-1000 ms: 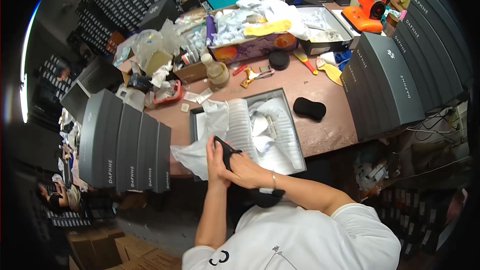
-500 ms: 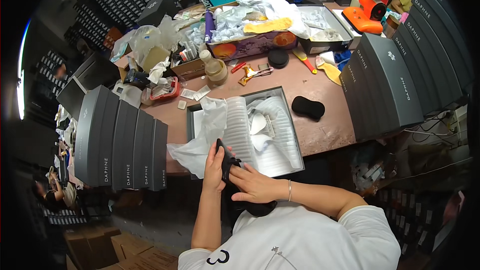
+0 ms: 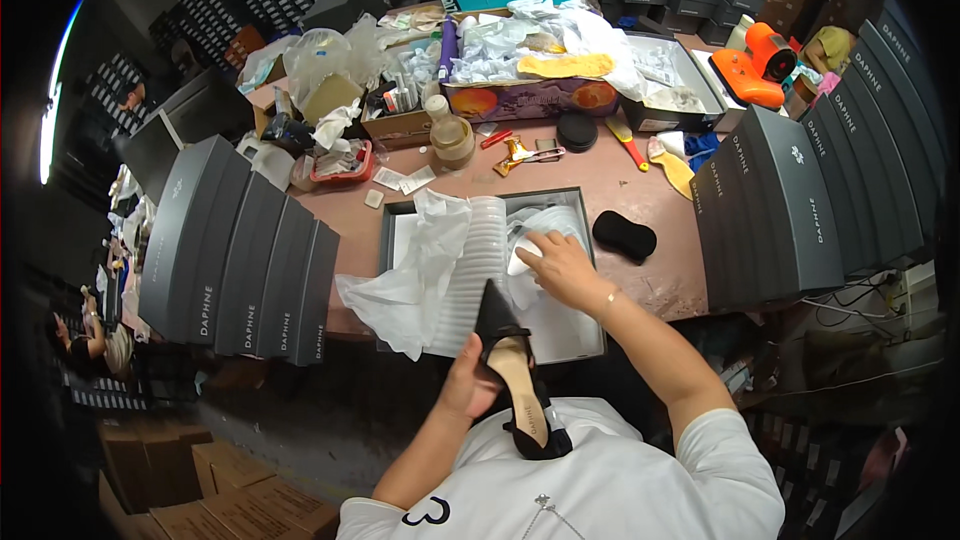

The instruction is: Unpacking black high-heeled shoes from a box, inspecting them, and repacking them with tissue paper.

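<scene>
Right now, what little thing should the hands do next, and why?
Maybe the right hand should lift the white piece from the open grey shoebox: that hand is right at the piece, while the left hand holds the black pointed-toe shoe.

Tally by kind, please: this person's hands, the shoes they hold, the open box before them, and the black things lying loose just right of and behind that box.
Hands: 2 (left hand, right hand)
Black shoe: 1
Open grey box: 1
Black peanut-shaped pad: 1
Round black object: 1
Total: 6

Brownish-pink table (image 3: 668, 285), open grey box (image 3: 545, 198), black pad (image 3: 624, 237), bottle (image 3: 451, 142) atop.
</scene>
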Demonstrator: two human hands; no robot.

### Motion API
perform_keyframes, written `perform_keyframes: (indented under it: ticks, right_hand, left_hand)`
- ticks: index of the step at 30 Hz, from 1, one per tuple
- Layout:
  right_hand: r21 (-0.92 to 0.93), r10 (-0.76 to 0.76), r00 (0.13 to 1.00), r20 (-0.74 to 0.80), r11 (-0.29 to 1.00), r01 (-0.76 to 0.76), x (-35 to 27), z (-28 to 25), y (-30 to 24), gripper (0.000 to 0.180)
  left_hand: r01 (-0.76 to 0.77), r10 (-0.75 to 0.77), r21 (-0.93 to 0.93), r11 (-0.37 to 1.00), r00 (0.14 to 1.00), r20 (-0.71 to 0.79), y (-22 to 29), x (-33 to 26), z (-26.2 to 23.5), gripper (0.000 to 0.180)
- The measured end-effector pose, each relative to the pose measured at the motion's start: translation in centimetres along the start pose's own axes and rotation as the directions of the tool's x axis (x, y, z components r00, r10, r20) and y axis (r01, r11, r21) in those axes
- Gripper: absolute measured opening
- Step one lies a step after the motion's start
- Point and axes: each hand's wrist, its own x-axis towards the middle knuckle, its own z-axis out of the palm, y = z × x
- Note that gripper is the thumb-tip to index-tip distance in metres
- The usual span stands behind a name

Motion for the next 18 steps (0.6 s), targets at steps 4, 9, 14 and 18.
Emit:
perform_keyframes:
  ticks: [4,9,14,18]
  right_hand:
    - [-0.012,-0.080,0.995,-0.053,0.997,0.080,1.5,4.2,2.6,0.008]
    - [0.836,0.579,0.807,0.119,0.380,-0.396,-1.9,-2.8,-2.4,0.019]
    - [0.914,0.478,0.863,0.166,0.255,-0.317,-5.2,-1.3,-7.5,0.038]
    - [0.608,0.157,0.988,-0.011,0.785,-0.118,-5.3,-2.6,-8.4,0.046]
  left_hand:
    - [-0.118,0.207,0.295,0.948,0.934,-0.291,-2.5,-1.3,5.1,0.049]
    - [-0.158,0.218,0.168,0.973,0.869,-0.444,0.5,0.1,0.4,0.033]
    - [-0.224,0.362,0.339,0.914,0.828,-0.428,-0.3,2.0,4.5,0.038]
    - [-0.231,0.378,0.344,0.910,0.801,-0.463,0.8,2.2,3.4,0.036]
